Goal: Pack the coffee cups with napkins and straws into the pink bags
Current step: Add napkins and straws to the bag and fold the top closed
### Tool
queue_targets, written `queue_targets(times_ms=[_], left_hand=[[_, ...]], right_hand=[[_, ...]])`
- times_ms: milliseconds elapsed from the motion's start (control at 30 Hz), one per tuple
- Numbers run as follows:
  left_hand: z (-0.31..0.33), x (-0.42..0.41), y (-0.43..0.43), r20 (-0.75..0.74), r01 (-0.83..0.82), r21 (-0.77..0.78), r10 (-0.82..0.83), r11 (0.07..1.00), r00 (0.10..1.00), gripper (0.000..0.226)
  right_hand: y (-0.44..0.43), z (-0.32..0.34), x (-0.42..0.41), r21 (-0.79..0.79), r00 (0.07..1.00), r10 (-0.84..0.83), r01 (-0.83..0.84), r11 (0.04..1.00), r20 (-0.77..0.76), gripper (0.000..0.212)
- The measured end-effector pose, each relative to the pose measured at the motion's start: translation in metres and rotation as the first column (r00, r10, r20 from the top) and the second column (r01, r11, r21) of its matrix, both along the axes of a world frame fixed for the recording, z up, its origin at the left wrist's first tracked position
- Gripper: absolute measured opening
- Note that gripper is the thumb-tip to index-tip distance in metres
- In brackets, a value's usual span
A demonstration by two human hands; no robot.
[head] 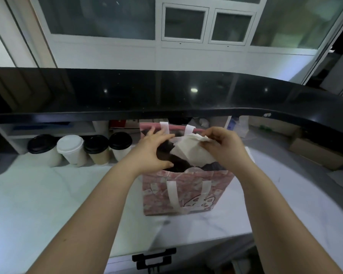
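Standing on white counter (48,194), pink bag (186,192), windows behind.

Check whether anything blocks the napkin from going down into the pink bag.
Partly. The right hand holds the napkin over the pink bag. The left hand reaches into the opening, and dark lids sit inside beneath the napkin, so only gaps beside them remain.

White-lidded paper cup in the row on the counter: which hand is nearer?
Left. The left hand rests at the pink bag's open top, right of the white-lidded paper cup. The right hand, pinching a white napkin, is farther right.
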State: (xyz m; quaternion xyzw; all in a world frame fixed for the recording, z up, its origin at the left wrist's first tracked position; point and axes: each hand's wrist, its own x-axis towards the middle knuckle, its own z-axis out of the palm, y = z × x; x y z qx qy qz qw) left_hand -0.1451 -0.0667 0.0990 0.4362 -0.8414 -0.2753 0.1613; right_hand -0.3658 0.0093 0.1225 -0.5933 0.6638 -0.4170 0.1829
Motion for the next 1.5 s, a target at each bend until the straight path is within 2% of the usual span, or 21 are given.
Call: queue_targets(times_ms=[67,167,267,300,367,467,567,667,733,867,933,1000,1067,1167,1233,1300,1367,1433,1500], left_hand=[[0.0,-0.002,-0.002,0.014,0.028,0.023,-0.028,0.999,0.999,0.098],[0.0,-0.004,-0.004,0.018,0.041,0.031,-0.042,0.999,0.999,0.105],[-0.002,-0.005,-0.005,0.018,0.02,0.049,-0.021,0.999,1.0,0.108],[-0.003,-0.005,-0.005,0.021,0.009,0.047,-0.01,0.999,1.0,0.108],[-0.005,-0.005,-0.003,0.011,-0.003,0.039,0.003,0.999,1.0,0.108],[-0.006,-0.005,0.0,-0.054,-0.019,0.013,0.02,1.0,0.998,0.101],[-0.006,-0.003,0.004,-0.204,-0.083,-0.02,0.077,0.996,0.976,0.088],[-0.008,0.002,0.012,-0.376,-0.203,-0.022,0.18,0.979,0.909,0.073],[-0.011,0.008,0.018,-0.429,-0.257,-0.012,0.227,0.966,0.874,0.068],[-0.024,0.026,0.04,-0.52,-0.292,0.096,0.298,0.952,0.8,0.075],[-0.037,0.031,0.052,-0.538,-0.324,0.171,0.364,0.931,0.761,0.084],[-0.051,0.032,0.062,-0.543,-0.337,0.218,0.401,0.916,0.738,0.087],[-0.064,0.031,0.067,-0.596,-0.284,0.233,0.367,0.93,0.714,0.083],[-0.072,0.026,0.071,-0.675,-0.215,0.291,0.36,0.932,0.644,0.071],[-0.075,0.022,0.073,-0.698,-0.186,0.334,0.375,0.924,0.61,0.062],[-0.081,0.017,0.076,-0.697,-0.205,0.403,0.445,0.892,0.563,0.045],[-0.088,0.012,0.079,-0.675,-0.262,0.462,0.528,0.847,0.516,0.029],[-0.093,0.009,0.082,-0.688,-0.28,0.476,0.551,0.834,0.472,0.024],[-0.092,0.009,0.088,-0.717,-0.289,0.478,0.559,0.829,0.417,0.023]], right_hand=[[-0.015,-0.005,0.002,0.079,0.989,0.097,-0.088,0.993,-0.114,0.022],[-0.036,-0.005,0.006,0.126,0.935,0.133,-0.096,0.987,-0.33,0.019],[-0.05,-0.005,0.008,0.236,0.802,0.235,-0.121,0.964,-0.549,0.032],[-0.051,-0.005,0.008,0.284,0.767,0.272,-0.122,0.951,-0.581,0.036],[-0.048,-0.006,0.005,0.291,0.767,0.279,-0.125,0.948,-0.578,0.04],[-0.037,-0.005,-0.003,0.198,0.853,0.224,-0.145,0.969,-0.472,0.04],[-0.028,-0.002,-0.011,0.134,0.928,0.211,-0.177,0.975,-0.307,0.042],[-0.02,0.002,-0.02,0.078,0.959,0.172,-0.158,0.984,-0.224,0.044],[-0.015,0.002,-0.03,0.02,0.977,0.129,-0.127,0.992,-0.168,0.041],[0.008,-0.018,-0.054,-0.059,1.0,0.012,-0.011,0.998,0.015,0.033],[0.022,-0.038,-0.065,-0.071,0.979,-0.008,0.023,0.997,0.203,0.029],[0.033,-0.057,-0.07,-0.082,0.898,0.056,-0.022,0.996,0.435,0.027],[0.042,-0.074,-0.073,-0.122,0.825,0.138,-0.084,0.989,0.548,0.03],[0.048,-0.092,-0.075,-0.161,0.748,0.24,-0.178,0.971,0.619,0.033],[0.051,-0.096,-0.075,-0.126,0.72,0.29,-0.273,0.954,0.631,0.043],[0.054,-0.098,-0.068,-0.08,0.705,0.332,-0.365,0.927,0.627,0.058],[0.057,-0.103,-0.055,-0.085,0.659,0.345,-0.394,0.915,0.668,0.065],[0.059,-0.107,-0.041,-0.108,0.652,0.302,-0.32,0.941,0.696,0.053],[0.06,-0.108,-0.031,-0.12,0.683,0.234,-0.21,0.97,0.692,0.036]])
